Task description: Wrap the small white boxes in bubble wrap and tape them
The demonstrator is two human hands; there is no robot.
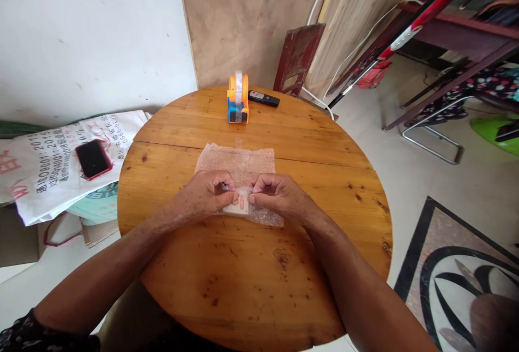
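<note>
A sheet of bubble wrap (239, 158) lies spread on the round wooden table (243, 271), its near part folded over a small pale box (237, 208) with red marks. My left hand (213, 190) pinches the wrap's folded edge at the box's left. From the other side, my right hand (273, 192) grips the same edge between thumb and fingers. Both hands are closed, close together above the box. A strip of clear tape (239, 143) sticks out from the far edge of the wrap.
At the table's far edge stands an orange and blue tape dispenser (238, 98), beside a black remote control (264, 98). A red-cased phone (93, 159) rests on a white printed sack (52, 163) to the left. Behind the table is a dark red wooden chair (298, 57).
</note>
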